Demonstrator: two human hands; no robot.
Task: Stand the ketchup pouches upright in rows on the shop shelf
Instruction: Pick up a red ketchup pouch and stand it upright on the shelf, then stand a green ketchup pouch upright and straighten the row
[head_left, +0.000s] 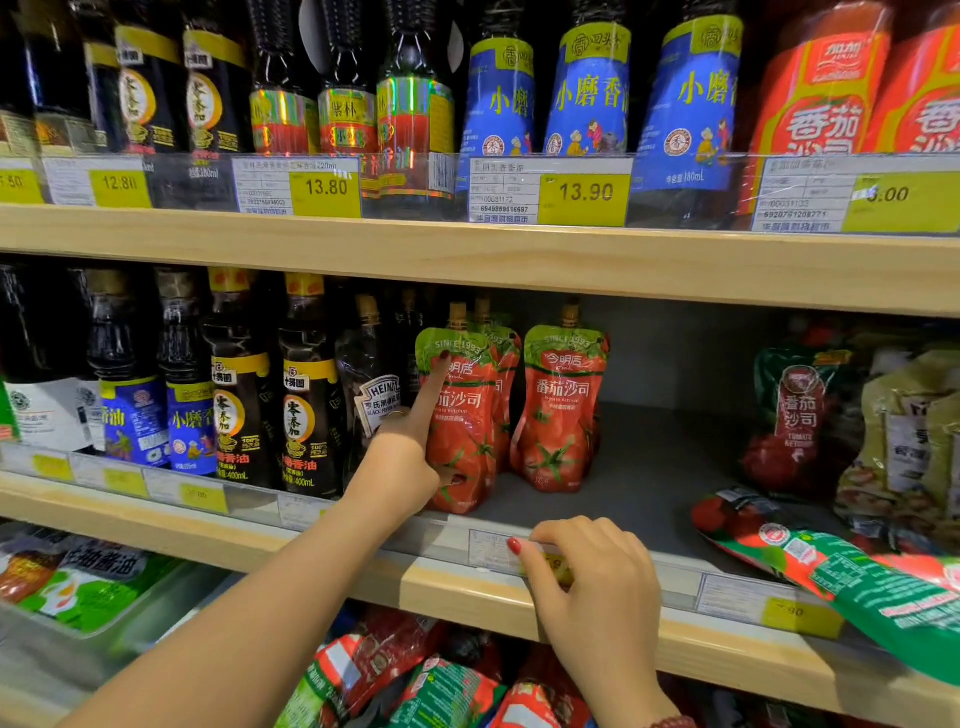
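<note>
Left hand (410, 457) is up on the middle shelf (649, 467) now, forefinger laid straight up the face of the front pouch (467, 431) and thumb pressing low on it. That's a steadying touch, not a wrap; the other fingers I can't make out. That pouch stands upright, cap at the top, hard against the dark sauce bottles (306, 415) on its left, with the pouch behind (506, 374) tucked close. Just beside it on the right stands the second pouch (561, 410), also upright, starting the next file.

Right hand (597, 577) is down on the front lip, fingers loosely curled over the price strip (727, 597), carrying nothing.

Here's what matters: the fallen pouch (810, 556) lies flat, away to the right of both hands. Its long axis runs from the shelf floor out toward the aisle, its near end hanging over the lip. Bare shelf floor sits between it and the standing pair. The right hand is plainly the nearer one, and I'd expect it to reach sideways along the lip, take that pouch and tip it cap-up into the gap. More packets slump at the far right (800, 415), leaning rather than standing.
</note>
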